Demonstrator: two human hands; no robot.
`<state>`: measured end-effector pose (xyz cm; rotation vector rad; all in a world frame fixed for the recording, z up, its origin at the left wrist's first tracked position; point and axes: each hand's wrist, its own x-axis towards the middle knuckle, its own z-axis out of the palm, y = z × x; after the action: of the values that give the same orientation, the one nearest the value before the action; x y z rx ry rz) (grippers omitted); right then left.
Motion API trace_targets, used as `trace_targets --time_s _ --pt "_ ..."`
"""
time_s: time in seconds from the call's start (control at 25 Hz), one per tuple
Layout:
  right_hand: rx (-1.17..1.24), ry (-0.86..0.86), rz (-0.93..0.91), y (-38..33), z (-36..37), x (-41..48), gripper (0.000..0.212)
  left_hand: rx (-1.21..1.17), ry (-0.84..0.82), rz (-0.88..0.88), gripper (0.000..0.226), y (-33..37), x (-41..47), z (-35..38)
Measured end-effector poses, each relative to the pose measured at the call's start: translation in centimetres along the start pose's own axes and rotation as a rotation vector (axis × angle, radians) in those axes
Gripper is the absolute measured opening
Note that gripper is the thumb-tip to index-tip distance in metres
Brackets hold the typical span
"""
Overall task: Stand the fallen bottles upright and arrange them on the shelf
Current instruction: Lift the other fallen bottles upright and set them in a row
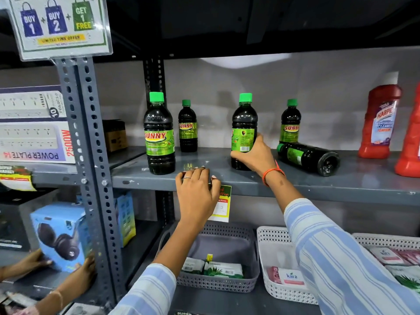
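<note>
The right hand (pixel 254 155) hides the held bottle's (pixel 244 123) lower label.

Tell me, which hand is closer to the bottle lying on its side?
Right. The right hand grips an upright bottle just left of the fallen bottle. The left hand rests on the shelf edge, farther left and lower.

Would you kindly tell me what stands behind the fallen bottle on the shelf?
A smaller upright bottle with a green cap stands just behind the fallen bottle, which covers its base. Behind that, only the grey back wall shows.
</note>
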<state>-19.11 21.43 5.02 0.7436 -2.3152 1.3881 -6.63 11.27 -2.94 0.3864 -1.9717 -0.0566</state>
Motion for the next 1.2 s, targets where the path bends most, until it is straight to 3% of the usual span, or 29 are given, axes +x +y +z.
trace_targets --time_s 0.2,0.48,0.68,0.84,1.2 --pt "-0.11 0.032 -0.003 0.08 0.1 0.09 0.095 0.001 0.004 0.01 0.038 -0.24 -0.02 0.09" --pt "0.16 -0.088 0.043 0.44 0.09 0.21 0.062 0.002 0.014 0.014 0.039 -0.35 -0.1 0.14" --pt "0.096 -0.096 0.038 0.74 -0.21 0.34 0.078 0.002 0.011 0.018 0.039 -0.36 -0.11 0.11" --pt "0.257 -0.106 0.088 0.98 -0.26 0.26 0.071 -0.002 0.015 0.02 0.039 -0.39 -0.16 0.13" --pt "0.251 -0.138 0.107 0.77 -0.54 0.04 0.075 0.008 0.009 0.029 0.04 -0.48 -0.19 0.12"
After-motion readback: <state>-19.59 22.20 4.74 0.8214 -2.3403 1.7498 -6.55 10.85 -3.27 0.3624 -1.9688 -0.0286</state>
